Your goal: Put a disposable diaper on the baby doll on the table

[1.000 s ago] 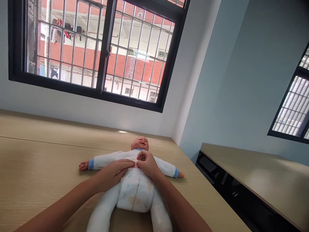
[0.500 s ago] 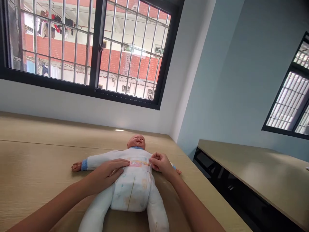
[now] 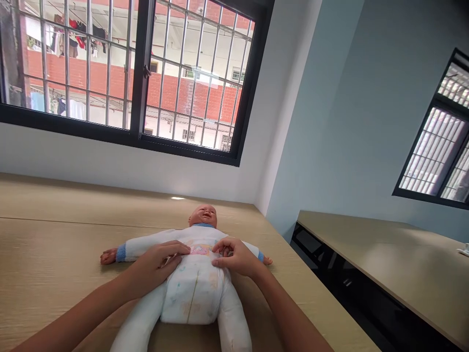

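Observation:
On its back on the table lies a baby doll (image 3: 203, 215) in white clothing with blue collar and cuffs, arms spread out. A white diaper (image 3: 192, 291) is around its middle, with a printed pink and yellow waistband (image 3: 200, 250). My left hand (image 3: 164, 259) rests along the left side of the diaper, fingers extended onto the waistband's left end. At the band's right end is my right hand (image 3: 234, 256), its fingers bent and touching the diaper front. The right thumb is apart from the fingertips, and nothing visible is between them.
The light wood table (image 3: 54, 264) has a seam behind the doll. A barred window (image 3: 139, 132) with a dark frame is in the wall behind. To the right, across a dark gap, stands a second table (image 3: 384, 254), with a small white object (image 3: 464, 251) at its far right.
My right hand has moved left, from the diaper's right edge onto its front, and its pinch has loosened. My left hand stays on the diaper. The view has shifted slightly.

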`<state>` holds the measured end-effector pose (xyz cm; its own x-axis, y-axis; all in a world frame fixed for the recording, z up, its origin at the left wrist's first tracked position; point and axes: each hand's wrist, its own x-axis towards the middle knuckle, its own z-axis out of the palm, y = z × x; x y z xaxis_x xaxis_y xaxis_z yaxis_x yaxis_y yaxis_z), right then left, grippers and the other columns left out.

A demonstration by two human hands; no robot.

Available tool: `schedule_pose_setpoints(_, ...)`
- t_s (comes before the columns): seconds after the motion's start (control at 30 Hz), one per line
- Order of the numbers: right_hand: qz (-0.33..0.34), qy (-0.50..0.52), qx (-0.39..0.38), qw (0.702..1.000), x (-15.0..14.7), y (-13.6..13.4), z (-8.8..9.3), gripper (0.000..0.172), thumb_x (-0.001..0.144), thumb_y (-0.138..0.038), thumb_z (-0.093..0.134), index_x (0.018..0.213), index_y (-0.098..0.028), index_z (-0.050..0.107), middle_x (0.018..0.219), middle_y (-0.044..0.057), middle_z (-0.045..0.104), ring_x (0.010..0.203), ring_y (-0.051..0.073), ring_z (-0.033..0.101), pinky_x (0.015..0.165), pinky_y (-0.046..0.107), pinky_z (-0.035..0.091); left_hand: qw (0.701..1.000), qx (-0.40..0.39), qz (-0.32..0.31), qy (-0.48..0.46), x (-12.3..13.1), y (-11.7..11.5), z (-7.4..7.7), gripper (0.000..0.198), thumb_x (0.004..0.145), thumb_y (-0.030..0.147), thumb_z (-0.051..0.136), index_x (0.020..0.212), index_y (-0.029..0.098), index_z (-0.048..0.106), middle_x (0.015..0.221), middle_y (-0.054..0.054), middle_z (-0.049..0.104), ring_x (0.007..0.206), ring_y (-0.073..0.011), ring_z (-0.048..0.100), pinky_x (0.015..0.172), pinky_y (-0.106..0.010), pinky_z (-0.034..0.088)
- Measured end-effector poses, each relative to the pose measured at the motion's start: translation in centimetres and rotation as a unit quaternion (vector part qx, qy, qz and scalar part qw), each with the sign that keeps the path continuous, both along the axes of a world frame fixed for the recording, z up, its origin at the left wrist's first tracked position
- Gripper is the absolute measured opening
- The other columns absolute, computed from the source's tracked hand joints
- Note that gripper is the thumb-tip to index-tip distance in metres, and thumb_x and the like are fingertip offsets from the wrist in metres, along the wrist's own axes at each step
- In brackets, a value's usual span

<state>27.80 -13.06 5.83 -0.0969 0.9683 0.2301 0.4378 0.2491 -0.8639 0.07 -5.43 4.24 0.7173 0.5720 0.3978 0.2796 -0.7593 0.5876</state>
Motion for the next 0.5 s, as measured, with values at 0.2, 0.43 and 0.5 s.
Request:
schedule_pose_setpoints(0.2,-0.008,0.037,-0.031,0.999,-0.3,0.3,-0.6,0.036,0.062,-0.035,0.088,0.085,-0.015,0.069,0.076,-0.001,0.057,0.069,0.011,0.042,0.063,0.024,0.034,1.0,0.01,-0.004,-0.002,0.0,-0.3,0.3,0.034,0.105,0.039,0.043,0.117,0.024,0.072,0.122,-0.005,0.071,0.105,-0.0223,0.066,0.083,-0.03,0.053)
schedule_pose_setpoints(0.43,-0.022,0.049,0.001,0.999,-0.9,0.5,-0.9,0.027,0.072,-0.038,0.076,0.078,-0.014,0.064,0.072,0.0,0.056,0.066,0.011,0.043,0.06,0.025,0.032,1.0,0.02,-0.003,0.004,0.0,-0.1,0.2,0.035,0.105,0.038,0.042,0.117,0.023,0.071,0.121,-0.007,0.072,0.106,-0.0228,0.066,0.087,-0.032,0.055)
schedule_pose_setpoints(0.5,-0.037,0.059,0.009,0.998,-1.1,0.7,-1.2,0.029,0.07,-0.038,0.077,0.079,-0.014,0.063,0.072,-0.001,0.056,0.065,0.011,0.043,0.06,0.025,0.032,1.0,0.027,-0.005,0.0,0.1,-0.1,0.1,0.035,0.105,0.037,0.042,0.118,0.022,0.071,0.122,-0.007,0.072,0.107,-0.0228,0.067,0.091,-0.033,0.055)
